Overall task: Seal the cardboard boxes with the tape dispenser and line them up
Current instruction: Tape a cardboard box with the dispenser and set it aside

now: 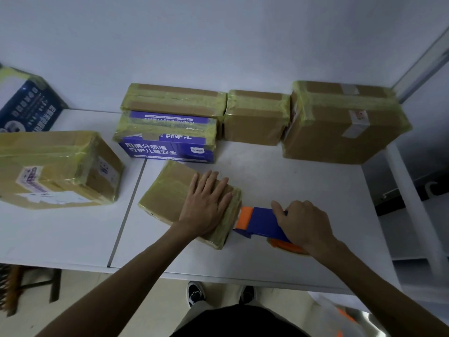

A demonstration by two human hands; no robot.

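Observation:
A small flat cardboard box (167, 193) with yellowish tape lies near the table's front. My left hand (206, 203) presses flat on its top, fingers straight. My right hand (303, 224) grips the blue and orange tape dispenser (260, 222), whose orange head touches the box's right side. Behind it, along the wall, stand a purple printed box (167, 142), a flat taped box (175, 98), a small taped box (255, 117) and a large taped box (340, 127).
A big taped box (56, 169) sits on the left table, a dark blue printed box (26, 103) behind it. The white table (291, 186) ends at right near a white frame post (413, 203). A wooden stool (26, 285) stands below left.

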